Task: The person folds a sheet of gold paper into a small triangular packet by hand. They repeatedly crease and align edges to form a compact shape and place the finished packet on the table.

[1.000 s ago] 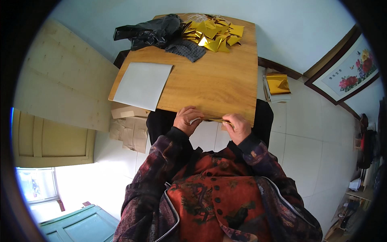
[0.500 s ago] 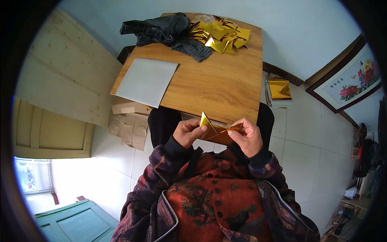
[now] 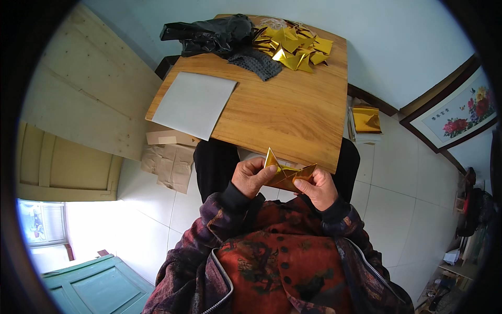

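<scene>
Between my hands, just off the table's near edge, is a folded piece of gold foil paper (image 3: 285, 181) with pointed corners sticking up at both ends. My left hand (image 3: 252, 177) pinches its left end, thumb lying on the near face. At the other end my right hand (image 3: 318, 189) grips the paper with the thumb pressed low on the front and the fingers behind. Most fingertips are hidden by the foil. A pile of similar folded gold foil pieces (image 3: 298, 49) lies at the far end of the wooden table (image 3: 282, 110).
Beside the pile are a black plastic bag (image 3: 214, 35) and a dark grey textured cloth (image 3: 256, 64). A grey sheet (image 3: 194, 104) lies at the table's left. On the floor stand a stack with gold paper (image 3: 366, 120) at right and flattened brown paper (image 3: 170, 165) at left.
My right hand has shifted lower on the foil, and the right corner now stands up as a clearer point. The whole view has shifted slightly.
</scene>
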A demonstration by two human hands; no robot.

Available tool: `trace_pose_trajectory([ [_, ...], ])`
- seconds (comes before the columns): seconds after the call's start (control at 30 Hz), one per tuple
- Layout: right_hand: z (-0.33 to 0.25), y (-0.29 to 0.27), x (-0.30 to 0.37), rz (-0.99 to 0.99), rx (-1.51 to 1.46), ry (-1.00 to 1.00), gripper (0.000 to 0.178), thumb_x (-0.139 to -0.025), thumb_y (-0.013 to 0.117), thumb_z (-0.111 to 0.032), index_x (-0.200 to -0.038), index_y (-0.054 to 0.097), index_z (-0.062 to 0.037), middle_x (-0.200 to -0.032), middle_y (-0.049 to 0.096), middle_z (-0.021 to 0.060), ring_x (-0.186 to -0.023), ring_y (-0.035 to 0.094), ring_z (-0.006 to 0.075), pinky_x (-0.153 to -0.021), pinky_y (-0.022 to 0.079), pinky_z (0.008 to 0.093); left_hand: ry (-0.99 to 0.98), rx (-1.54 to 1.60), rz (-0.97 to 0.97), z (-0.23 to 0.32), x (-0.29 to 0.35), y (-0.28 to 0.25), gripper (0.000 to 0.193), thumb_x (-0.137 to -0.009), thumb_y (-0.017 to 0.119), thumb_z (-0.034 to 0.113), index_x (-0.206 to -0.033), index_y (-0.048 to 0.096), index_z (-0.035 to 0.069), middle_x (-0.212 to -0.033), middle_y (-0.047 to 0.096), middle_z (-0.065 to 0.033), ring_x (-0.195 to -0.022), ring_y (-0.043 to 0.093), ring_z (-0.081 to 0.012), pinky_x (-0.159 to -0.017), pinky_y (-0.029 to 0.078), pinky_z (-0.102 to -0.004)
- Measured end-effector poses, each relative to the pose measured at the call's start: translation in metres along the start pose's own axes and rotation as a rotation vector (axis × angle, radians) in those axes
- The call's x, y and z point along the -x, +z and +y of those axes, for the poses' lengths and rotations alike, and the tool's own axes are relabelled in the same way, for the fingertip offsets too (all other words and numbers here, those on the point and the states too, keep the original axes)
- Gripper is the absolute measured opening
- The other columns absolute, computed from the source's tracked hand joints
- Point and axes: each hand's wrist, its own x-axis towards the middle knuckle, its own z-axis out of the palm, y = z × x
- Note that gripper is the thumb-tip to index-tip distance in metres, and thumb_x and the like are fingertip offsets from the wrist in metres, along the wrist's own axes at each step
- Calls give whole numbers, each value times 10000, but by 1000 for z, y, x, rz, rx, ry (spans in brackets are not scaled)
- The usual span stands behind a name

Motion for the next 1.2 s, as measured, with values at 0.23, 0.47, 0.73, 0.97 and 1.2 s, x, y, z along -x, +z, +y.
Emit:
trace_pose_trajectory([
  [0.23, 8, -1, -7, 9, -60, 36, 203, -940, 634, -120, -1077, 590, 23, -970, 660, 64, -822, 622, 102, -743, 556, 286, 9, -25, 76, -5, -10, 0, 205, -928, 673, 190, -907, 681, -14, -788, 667, 7, -709, 558, -39, -635, 459, -228],
  [0.47, 9, -11, -18, 40, -66, 72, 180, -938, 637, -129, -1051, 583, 0, -942, 663, 46, -791, 624, 97, -724, 528, 265, 19, -71, 1, -12, -24, -14, 301, -979, 596, 278, -901, 664, -5, -734, 592, 42, -687, 489, -39, -633, 421, -225],
  [0.73, 1, -8, -29, 41, -72, 114, 230, -945, 623, -152, -1128, 586, -18, -962, 675, 36, -773, 615, 83, -682, 499, 242, -46, 6, 7, -14, -25, -15, 264, -959, 615, 233, -908, 699, -12, -766, 667, -31, -703, 571, -90, -656, 458, -259],
  [0.97, 12, -17, -36, 70, -31, 96, 244, -949, 626, -191, -1120, 583, -23, -920, 654, 26, -736, 640, 104, -615, 468, 230, 27, -121, 101, -25, -31, -26, 310, -977, 566, 259, -942, 681, -27, -786, 656, -43, -714, 575, -108, -650, 454, -263],
  [1.2, 3, -79, -95, 215, 57, 187, 82, -958, 552, -99, -1006, 554, -32, -868, 607, 37, -780, 683, 141, -593, 497, 227, 560, -1210, 201, -30, -25, -89, 145, -758, 713, 139, -669, 602, 112, -656, 573, -65, -623, 578, -283, -555, 430, -407],
])
